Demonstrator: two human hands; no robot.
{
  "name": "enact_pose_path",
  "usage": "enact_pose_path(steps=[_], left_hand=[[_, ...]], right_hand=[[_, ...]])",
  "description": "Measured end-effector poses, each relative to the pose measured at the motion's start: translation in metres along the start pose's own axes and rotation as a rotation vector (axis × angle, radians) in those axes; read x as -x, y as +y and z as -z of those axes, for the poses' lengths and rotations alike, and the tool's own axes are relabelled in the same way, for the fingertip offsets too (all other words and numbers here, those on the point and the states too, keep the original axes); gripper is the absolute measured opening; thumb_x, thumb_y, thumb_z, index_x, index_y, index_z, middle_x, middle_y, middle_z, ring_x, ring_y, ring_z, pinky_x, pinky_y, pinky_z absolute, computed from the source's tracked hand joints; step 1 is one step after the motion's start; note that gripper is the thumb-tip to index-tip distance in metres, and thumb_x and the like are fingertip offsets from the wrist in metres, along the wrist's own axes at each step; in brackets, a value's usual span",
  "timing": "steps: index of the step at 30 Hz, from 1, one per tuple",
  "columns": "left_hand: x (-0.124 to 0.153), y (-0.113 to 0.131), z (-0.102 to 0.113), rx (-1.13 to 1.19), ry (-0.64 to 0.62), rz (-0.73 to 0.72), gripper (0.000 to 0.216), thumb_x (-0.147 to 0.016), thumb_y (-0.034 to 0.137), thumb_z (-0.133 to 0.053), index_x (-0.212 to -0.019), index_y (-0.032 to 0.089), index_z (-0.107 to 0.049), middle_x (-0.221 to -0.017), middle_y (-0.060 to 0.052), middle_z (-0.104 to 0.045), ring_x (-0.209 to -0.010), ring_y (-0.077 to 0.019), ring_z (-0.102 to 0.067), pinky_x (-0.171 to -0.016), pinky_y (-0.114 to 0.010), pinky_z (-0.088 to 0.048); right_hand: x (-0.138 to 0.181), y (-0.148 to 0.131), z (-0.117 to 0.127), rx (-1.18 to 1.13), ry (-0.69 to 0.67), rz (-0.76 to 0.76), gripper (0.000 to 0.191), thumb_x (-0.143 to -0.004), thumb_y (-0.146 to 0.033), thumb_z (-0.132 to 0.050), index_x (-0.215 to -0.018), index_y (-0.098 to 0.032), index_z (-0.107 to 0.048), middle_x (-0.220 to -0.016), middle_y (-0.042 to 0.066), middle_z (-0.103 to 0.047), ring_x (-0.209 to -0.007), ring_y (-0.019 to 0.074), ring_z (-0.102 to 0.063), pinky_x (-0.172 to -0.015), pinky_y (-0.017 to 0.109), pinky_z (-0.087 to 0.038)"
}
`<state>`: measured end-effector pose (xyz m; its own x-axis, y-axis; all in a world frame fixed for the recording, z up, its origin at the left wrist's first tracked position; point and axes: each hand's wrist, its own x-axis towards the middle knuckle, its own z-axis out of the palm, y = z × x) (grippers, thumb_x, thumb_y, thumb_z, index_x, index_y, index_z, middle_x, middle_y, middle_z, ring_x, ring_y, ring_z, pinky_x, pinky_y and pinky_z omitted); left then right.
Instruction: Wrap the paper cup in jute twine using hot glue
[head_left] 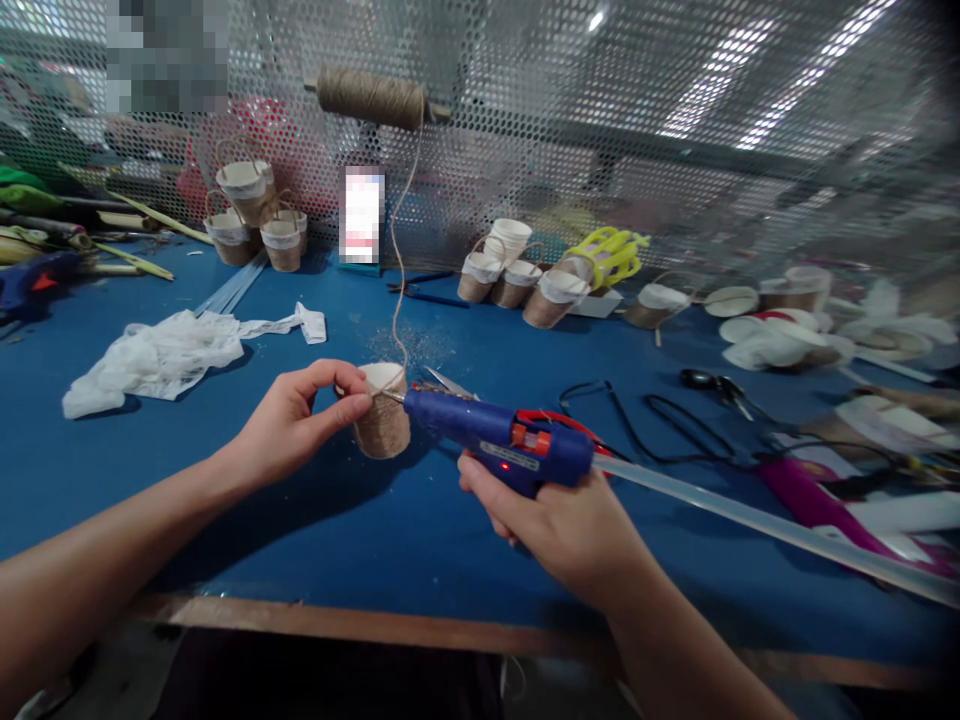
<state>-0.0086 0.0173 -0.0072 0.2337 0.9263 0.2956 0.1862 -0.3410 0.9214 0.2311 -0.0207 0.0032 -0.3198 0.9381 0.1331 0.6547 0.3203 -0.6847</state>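
Observation:
My left hand (pixel 315 405) is closed at the near-left rim of a small twine-wrapped cup (pixel 384 430), pinching the cup and twine there. Some fingertips are hidden behind the thumb and rim. A strand of twine (pixel 397 290) runs up from the cup to a spool (pixel 371 97) on a rod. In my right hand (pixel 562 515) is a blue glue gun (pixel 480 430), its red light lit and its nozzle at the cup's upper right side. A long clear glue stick (pixel 750 515) sticks out of its back. Scissors (pixel 448 383) lie partly hidden behind the gun.
White lace (pixel 165 355) lies on the blue table (pixel 337 540) at left, near finished cups with handles (pixel 283 240). More cups (pixel 553 298) stand along the perforated metal screen. A phone (pixel 361 215) leans there. Black cord (pixel 686 425), keys (pixel 716 385) and loose pieces crowd the right.

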Motion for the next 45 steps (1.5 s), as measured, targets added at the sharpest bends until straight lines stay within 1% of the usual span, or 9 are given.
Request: enact_pose_path(steps=[10, 17, 20, 24, 27, 30, 32, 36, 45], left_hand=[[0.0, 0.001, 0.001, -0.036, 0.0, -0.003, 0.011, -0.077, 0.025, -0.056, -0.072, 0.015, -0.055, -0.085, -0.006, -0.06, -0.085, -0.0171, -0.055, -0.082, -0.032, -0.041], [-0.001, 0.0, 0.001, -0.033, -0.006, -0.017, 0.011, -0.078, 0.025, -0.055, -0.073, 0.015, -0.055, -0.086, -0.006, -0.06, -0.085, -0.0171, -0.055, -0.082, -0.031, -0.04], [-0.002, 0.001, 0.003, -0.027, -0.016, -0.019, 0.011, -0.078, 0.025, -0.056, -0.074, 0.015, -0.056, -0.086, -0.006, -0.061, -0.085, -0.017, -0.055, -0.081, -0.031, -0.04], [-0.002, 0.003, 0.007, -0.008, -0.051, -0.014, 0.012, -0.077, 0.026, -0.057, -0.074, 0.015, -0.055, -0.087, -0.006, -0.061, -0.084, -0.0166, -0.055, -0.082, -0.031, -0.04], [-0.001, 0.006, 0.009, -0.009, -0.067, -0.021, 0.012, -0.078, 0.026, -0.056, -0.074, 0.014, -0.055, -0.088, -0.006, -0.061, -0.085, -0.0167, -0.055, -0.083, -0.031, -0.04], [0.0, 0.009, 0.01, -0.018, -0.086, -0.037, 0.012, -0.077, 0.026, -0.056, -0.074, 0.015, -0.055, -0.089, -0.006, -0.06, -0.087, -0.0171, -0.054, -0.083, -0.032, -0.04], [0.0, 0.01, 0.01, -0.024, -0.102, -0.05, 0.012, -0.077, 0.026, -0.056, -0.074, 0.015, -0.055, -0.088, -0.006, -0.06, -0.087, -0.0174, -0.054, -0.084, -0.033, -0.039], [-0.001, 0.011, 0.01, -0.038, -0.133, -0.066, 0.012, -0.078, 0.027, -0.055, -0.074, 0.015, -0.055, -0.085, -0.006, -0.061, -0.087, -0.018, -0.054, -0.084, -0.034, -0.039], [0.001, 0.011, 0.011, -0.072, -0.168, -0.075, 0.013, -0.078, 0.027, -0.054, -0.075, 0.015, -0.054, -0.086, -0.007, -0.06, -0.087, -0.0186, -0.055, -0.082, -0.034, -0.04]], right_hand=[[-0.003, -0.01, 0.005, -0.016, 0.074, -0.058, 0.021, -0.077, -0.031, -0.053, -0.06, -0.019, -0.059, -0.037, -0.005, -0.05, -0.032, 0.0095, -0.049, -0.037, 0.022, -0.041], [-0.01, -0.025, 0.011, -0.105, 0.075, -0.206, 0.023, -0.079, -0.033, -0.053, -0.063, -0.017, -0.057, -0.039, -0.005, -0.048, -0.035, 0.0088, -0.047, -0.041, 0.022, -0.042], [-0.017, -0.017, 0.018, -0.207, 0.11, -0.216, 0.025, -0.078, -0.036, -0.055, -0.062, -0.017, -0.055, -0.041, -0.005, -0.047, -0.037, 0.0083, -0.045, -0.042, 0.022, -0.041], [-0.037, 0.004, 0.032, -0.242, 0.288, -0.348, 0.021, -0.068, -0.035, -0.067, -0.065, -0.015, -0.059, -0.052, -0.002, -0.056, -0.048, 0.0098, -0.05, -0.048, 0.022, -0.041], [-0.058, 0.019, 0.043, -0.263, 0.293, -0.445, 0.017, -0.072, -0.028, -0.065, -0.064, -0.013, -0.061, -0.065, 0.003, -0.063, -0.057, 0.0103, -0.055, -0.053, 0.021, -0.044], [-0.079, 0.032, 0.049, -0.232, 0.264, -0.525, 0.025, -0.08, -0.027, -0.058, -0.06, -0.011, -0.059, -0.063, 0.003, -0.06, -0.051, 0.0069, -0.05, -0.048, 0.019, -0.042], [-0.09, 0.04, 0.048, -0.206, 0.238, -0.595, 0.025, -0.086, -0.03, -0.052, -0.072, -0.01, -0.06, -0.07, 0.003, -0.06, -0.054, 0.0071, -0.052, -0.05, 0.021, -0.044], [-0.102, 0.051, 0.042, -0.158, 0.19, -0.698, 0.029, -0.087, -0.032, -0.051, -0.109, -0.014, -0.054, -0.105, 0.007, -0.058, -0.086, 0.0163, -0.059, -0.072, 0.035, -0.05], [-0.108, 0.061, 0.041, -0.036, 0.077, -0.745, 0.031, -0.087, -0.032, -0.051, -0.113, -0.015, -0.052, -0.112, 0.008, -0.056, -0.092, 0.0186, -0.058, -0.077, 0.039, -0.049]])
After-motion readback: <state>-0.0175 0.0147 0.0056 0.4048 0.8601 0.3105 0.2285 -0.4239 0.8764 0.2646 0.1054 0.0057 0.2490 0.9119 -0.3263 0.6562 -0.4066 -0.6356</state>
